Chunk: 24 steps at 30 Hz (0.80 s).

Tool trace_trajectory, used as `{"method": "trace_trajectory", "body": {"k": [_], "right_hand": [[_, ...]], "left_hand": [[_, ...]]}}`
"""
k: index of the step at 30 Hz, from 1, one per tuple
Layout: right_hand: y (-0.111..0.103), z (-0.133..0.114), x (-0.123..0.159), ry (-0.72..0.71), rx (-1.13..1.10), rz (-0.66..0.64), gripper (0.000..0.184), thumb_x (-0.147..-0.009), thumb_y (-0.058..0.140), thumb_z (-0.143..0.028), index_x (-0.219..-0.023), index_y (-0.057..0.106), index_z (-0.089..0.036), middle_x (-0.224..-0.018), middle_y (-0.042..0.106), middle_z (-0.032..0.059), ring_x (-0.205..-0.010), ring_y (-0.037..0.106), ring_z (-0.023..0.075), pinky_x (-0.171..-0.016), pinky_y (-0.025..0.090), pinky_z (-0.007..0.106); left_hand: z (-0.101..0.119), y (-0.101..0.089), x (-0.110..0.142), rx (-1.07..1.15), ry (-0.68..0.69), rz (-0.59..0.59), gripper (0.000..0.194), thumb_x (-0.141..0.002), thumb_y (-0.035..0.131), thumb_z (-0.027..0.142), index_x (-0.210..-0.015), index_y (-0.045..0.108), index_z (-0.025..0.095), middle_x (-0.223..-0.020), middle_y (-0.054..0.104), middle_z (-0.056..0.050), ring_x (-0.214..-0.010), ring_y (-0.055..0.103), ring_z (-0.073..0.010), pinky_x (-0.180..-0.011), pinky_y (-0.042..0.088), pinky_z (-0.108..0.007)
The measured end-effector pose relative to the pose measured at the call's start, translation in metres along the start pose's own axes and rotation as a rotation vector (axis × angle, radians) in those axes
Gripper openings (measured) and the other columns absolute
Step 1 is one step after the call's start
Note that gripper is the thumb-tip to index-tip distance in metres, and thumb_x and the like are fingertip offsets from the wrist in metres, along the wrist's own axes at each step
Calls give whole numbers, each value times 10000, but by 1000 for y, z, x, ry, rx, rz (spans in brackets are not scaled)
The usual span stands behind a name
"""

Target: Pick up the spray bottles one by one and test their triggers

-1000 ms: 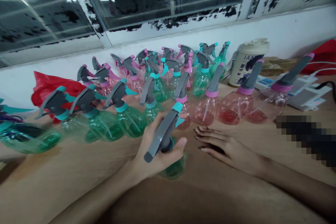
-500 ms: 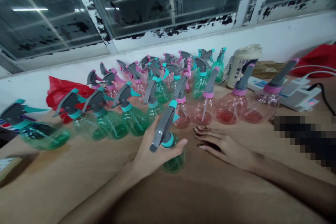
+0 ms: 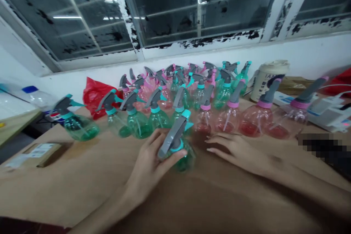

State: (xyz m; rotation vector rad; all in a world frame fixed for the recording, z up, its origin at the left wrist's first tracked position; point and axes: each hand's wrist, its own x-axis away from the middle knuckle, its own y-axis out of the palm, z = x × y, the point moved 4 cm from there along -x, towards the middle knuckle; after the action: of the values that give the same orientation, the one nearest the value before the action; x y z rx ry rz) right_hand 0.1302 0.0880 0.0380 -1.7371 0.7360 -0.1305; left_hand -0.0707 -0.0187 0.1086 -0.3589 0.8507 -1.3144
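Note:
My left hand [image 3: 153, 161] is wrapped round a green spray bottle [image 3: 189, 157] with a grey and teal trigger head, just below the collar. The bottle is near the middle of the wooden table [image 3: 90, 182], its head tilted. To its right, my right hand [image 3: 238, 150] rests palm down, fingers stretched out and holding nothing. Beyond my hands runs a front row: green bottles such as a teal-collared spray bottle [image 3: 139, 124] on the left, and pink ones such as a pink-collared spray bottle [image 3: 252, 122] on the right. All hold a little liquid.
More spray bottles crowd against the wall behind the row. A red plastic bag [image 3: 95, 97] lies at left, a small cardboard box [image 3: 41, 153] near the left edge. A paper cup [image 3: 268, 80] and a white power strip [image 3: 327, 115] with cables stand at right.
The view has swung left, so everything sits further right and the box and a clear bottle show at left. My left hand still grips the green spray bottle; my right hand stays flat.

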Motion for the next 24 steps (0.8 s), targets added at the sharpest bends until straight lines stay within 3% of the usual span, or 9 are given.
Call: {"method": "trace_trajectory", "body": {"k": [3,10,13,17,20,24], "right_hand": [[-10,-28,-20,-23,-36,12,316,-915,402,-394,-1088,617,-242,-1082,656,49,-931,638,220,-811,514,400],[-1,-100,-83,-115,-187,46,263,-887,481,-380,-1050,627,-236,-1007,682,6,-816,650,182,-736,516,336],[12,-130,-117,-148,-264,105,283,-873,498,-391,-1074,614,-229,-1015,678,17,-787,642,182,-715,511,335],[33,-161,-163,-116,-307,140,386,-862,495,-396,-1192,548,-204,-1109,646,78,-863,627,227,-797,487,404],[48,-175,-193,-50,-326,129,533,-834,523,-411,-1292,456,-147,-1189,595,143,-1044,563,299,-844,465,464],[61,-185,-219,17,-385,135,685,-810,555,-402,-1362,339,-59,-1303,487,215,-1185,459,342,-939,401,511]], "left_hand": [[-21,-34,22,20,-98,149,312,-789,646,333,-1088,568,293,-1054,621,-16,-963,589,-227,-809,494,-367],[-74,-126,63,108,-385,594,278,-654,735,289,-911,636,250,-933,684,16,-996,586,-261,-924,426,-404],[-98,-153,68,189,-450,641,215,-655,743,242,-844,642,223,-835,677,30,-923,598,-226,-870,456,-359],[-126,-180,66,198,-416,722,181,-684,722,218,-833,619,212,-800,640,62,-792,584,-147,-798,463,-285],[-144,-193,58,199,-368,730,210,-693,711,198,-855,583,232,-715,594,100,-713,564,-112,-720,461,-242],[-167,-202,37,178,-304,687,245,-714,690,248,-920,559,223,-729,597,89,-755,595,-129,-707,471,-249]]}}
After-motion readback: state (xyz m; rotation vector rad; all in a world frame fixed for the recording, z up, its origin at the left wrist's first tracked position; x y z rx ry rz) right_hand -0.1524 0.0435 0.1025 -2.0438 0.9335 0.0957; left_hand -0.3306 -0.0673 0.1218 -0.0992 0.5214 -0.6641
